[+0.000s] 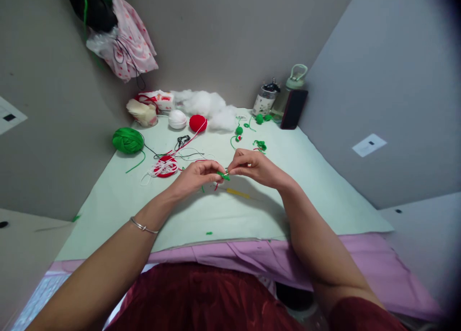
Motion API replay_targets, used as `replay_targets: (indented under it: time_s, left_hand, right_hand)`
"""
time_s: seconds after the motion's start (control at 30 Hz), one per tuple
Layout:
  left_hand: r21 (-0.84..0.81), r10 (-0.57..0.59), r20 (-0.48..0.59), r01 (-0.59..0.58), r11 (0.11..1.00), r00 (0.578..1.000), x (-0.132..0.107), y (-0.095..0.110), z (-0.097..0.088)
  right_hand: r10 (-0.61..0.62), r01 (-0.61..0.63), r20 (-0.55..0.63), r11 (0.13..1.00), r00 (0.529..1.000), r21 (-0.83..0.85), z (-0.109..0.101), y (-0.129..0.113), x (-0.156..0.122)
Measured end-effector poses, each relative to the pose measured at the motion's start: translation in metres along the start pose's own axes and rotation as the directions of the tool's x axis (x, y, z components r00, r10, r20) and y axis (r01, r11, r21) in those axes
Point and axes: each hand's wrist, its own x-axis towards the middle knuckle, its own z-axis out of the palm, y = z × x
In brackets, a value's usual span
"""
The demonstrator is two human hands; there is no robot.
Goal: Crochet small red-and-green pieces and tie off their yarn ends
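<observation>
My left hand [197, 178] pinches a small green crocheted piece [224, 177] between thumb and fingertips, just above the middle of the table. Meeting it from the right, my right hand [254, 168] is closed in a pinch on a thin, shiny needle whose visible end touches the green piece. Most of the needle is hidden by the fingers. Red and green yarn ends dangle below my left fingers. On the cloth just under the hands lies a crochet hook with a yellow handle [237, 193].
Left stand a green yarn ball [127, 140] and a red-and-white yarn bundle [166, 166]. Behind are a white ball [177, 119], a red ball [198, 123] and white stuffing [205, 104]. Small green crocheted pieces [260, 145], a phone [294, 110] and a bottle [296, 81] sit back right.
</observation>
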Motion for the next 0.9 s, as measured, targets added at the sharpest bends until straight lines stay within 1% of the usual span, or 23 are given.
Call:
replay_targets:
  time_s: [0.13, 0.23, 0.33, 0.4, 0.5, 0.6, 0.67, 0.73, 0.8, 0.9]
  left_hand:
    - [-0.006, -0.006, 0.002, 0.006, 1.000, 1.000, 0.000, 0.001, 0.000]
    - [-0.032, -0.015, 0.000, 0.015, 0.999, 1.000, -0.001, 0.000, 0.000]
    - [-0.088, -0.016, -0.005, 0.015, 0.996, 1.000, -0.001, -0.001, 0.001]
    - [-0.119, -0.023, -0.009, 0.022, 0.993, 1.000, -0.002, -0.001, 0.002]
    - [-0.141, -0.034, -0.013, 0.032, 0.990, 0.999, -0.002, -0.001, 0.002]
    - [-0.142, -0.017, -0.037, 0.012, 0.990, 0.999, -0.001, -0.001, 0.001]
    - [-0.131, 0.000, -0.048, -0.006, 0.991, 0.999, -0.001, -0.001, 0.001]
    - [-0.133, 0.000, -0.044, -0.006, 0.991, 0.999, 0.000, -0.002, 0.001]
    - [-0.160, -0.025, -0.048, 0.017, 0.987, 0.999, 0.000, -0.003, 0.002]
    - [-0.226, -0.071, -0.108, 0.045, 0.973, 0.992, 0.002, -0.003, 0.004]
  right_hand:
    - [0.026, -0.027, 0.013, 0.996, 1.000, 0.082, 0.003, 0.000, 0.001]
    - [0.025, -0.025, 0.003, 0.994, 1.000, 0.107, 0.006, -0.001, 0.001]
    - [0.031, -0.028, -0.048, 0.997, 0.998, 0.068, 0.008, -0.001, 0.003]
    - [0.054, -0.052, -0.087, 0.998, 0.995, 0.021, 0.007, 0.000, 0.003]
    - [0.081, -0.081, -0.095, 0.997, 0.992, 0.004, 0.005, 0.000, 0.002]
    - [0.114, -0.109, -0.075, 0.992, 0.991, 0.064, 0.004, -0.002, 0.002]
    - [0.156, -0.145, -0.075, 0.980, 0.985, 0.135, 0.006, -0.004, 0.002]
    - [0.176, -0.155, -0.077, 0.963, 0.981, 0.221, 0.010, -0.006, 0.003]
    - [0.162, -0.136, -0.068, 0.949, 0.984, 0.285, 0.015, -0.007, 0.004]
    - [0.139, -0.117, -0.046, 0.940, 0.989, 0.321, 0.019, -0.007, 0.004]
